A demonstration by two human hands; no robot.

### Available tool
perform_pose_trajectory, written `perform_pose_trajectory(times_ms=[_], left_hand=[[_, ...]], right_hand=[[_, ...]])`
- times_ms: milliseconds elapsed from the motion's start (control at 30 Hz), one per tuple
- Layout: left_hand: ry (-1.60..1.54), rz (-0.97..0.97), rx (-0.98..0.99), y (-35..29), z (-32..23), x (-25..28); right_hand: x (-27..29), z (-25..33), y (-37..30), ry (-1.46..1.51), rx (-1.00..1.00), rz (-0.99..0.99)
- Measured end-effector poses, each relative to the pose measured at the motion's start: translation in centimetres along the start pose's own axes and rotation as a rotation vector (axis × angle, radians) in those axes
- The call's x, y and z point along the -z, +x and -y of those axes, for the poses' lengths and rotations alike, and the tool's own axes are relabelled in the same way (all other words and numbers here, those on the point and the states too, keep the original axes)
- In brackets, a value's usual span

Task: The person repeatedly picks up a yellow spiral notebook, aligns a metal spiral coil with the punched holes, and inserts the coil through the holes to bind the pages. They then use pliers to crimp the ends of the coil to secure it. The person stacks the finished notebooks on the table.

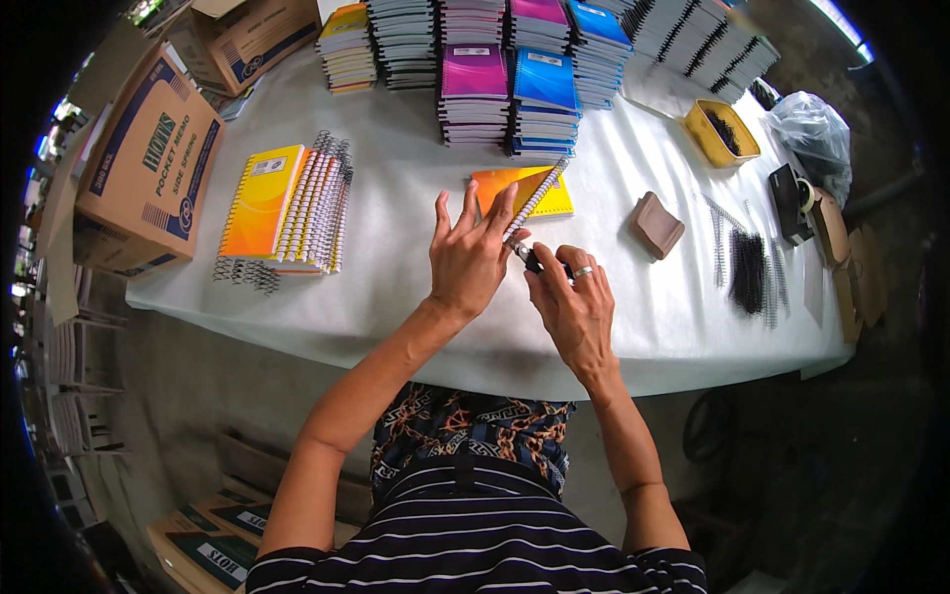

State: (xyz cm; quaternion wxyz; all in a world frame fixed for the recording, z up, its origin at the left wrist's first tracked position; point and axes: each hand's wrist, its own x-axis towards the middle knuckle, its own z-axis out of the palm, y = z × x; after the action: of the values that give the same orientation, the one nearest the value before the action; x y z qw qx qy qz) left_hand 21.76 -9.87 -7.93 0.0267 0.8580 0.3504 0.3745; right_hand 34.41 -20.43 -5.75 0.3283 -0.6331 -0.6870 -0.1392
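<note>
A yellow-orange spiral notebook (556,204) lies angled on the white-covered table, its coil running from the far right down toward my hands. My left hand (471,259) steadies it at the near end of the coil, thumb by the wire and the other fingers spread over the cover. In my right hand (577,315), which wears a ring, are small dark-handled pliers (526,257). Their metal jaws meet the near end of the coil; my fingers partly hide the handles. To the left lies a stack of similar yellow-orange notebooks (259,203), with loose coil ends sticking out.
Stacked purple notebooks (473,71) and blue notebooks (547,79) stand at the back. A brown curved block (656,226), black wire coils (749,272), a yellow tub (714,134) and a tape dispenser (792,203) sit rightward. A cardboard box (148,163) stands left.
</note>
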Motion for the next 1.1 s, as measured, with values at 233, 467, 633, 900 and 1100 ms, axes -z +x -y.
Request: perform_pose_trajectory(times_ms=[233,467,633,900,1100], left_hand=[[0.016,0.025,-0.001,0.4,-0.2,0.5],[0.169,-0.072,-0.06,1.2,1.2,3.5],[0.373,-0.253,-0.043,2.1,5.2,13.7],[0.318,0.222,0.342,-2.1,14.3,21.1],[0.18,0.443,0.284,-2.2,15.2,21.9]], right_hand=[[0.2,-0.7,0.9,0.162,-0.018,0.041],[3.0,-0.7,4.8,0.918,-0.454,0.59],[3.1,-3.9,3.9,0.373,-0.322,0.336],[0.6,-11.1,-0.5,-0.336,0.001,0.132],[-4.0,-11.9,5.4,0.191,-0.431,0.1]])
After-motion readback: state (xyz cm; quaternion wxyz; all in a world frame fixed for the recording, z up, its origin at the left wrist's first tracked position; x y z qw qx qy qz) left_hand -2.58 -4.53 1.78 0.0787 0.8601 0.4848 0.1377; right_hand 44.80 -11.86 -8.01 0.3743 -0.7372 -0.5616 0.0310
